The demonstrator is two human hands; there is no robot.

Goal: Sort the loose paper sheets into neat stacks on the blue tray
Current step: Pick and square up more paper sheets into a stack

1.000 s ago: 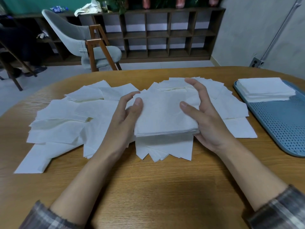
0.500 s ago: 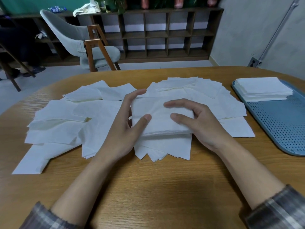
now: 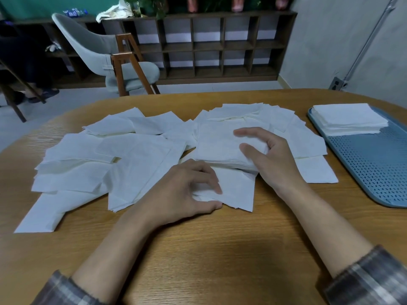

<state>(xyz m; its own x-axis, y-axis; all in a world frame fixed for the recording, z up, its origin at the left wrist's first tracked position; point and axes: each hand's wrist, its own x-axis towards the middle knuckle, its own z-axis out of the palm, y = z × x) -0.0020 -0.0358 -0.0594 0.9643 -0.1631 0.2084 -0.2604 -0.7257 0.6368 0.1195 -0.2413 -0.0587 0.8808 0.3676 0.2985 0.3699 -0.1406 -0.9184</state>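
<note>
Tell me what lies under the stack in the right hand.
Loose sheets spread on the table lie under the stack that the right hand grips; the left hand pinches some. How many are beneath is hidden.

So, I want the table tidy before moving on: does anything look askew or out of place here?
Yes. The loose sheets lie fanned and overlapping at odd angles across the table. Only one stack sits on the blue tray, its edges slightly uneven. Nothing looks torn or spilled.
</note>
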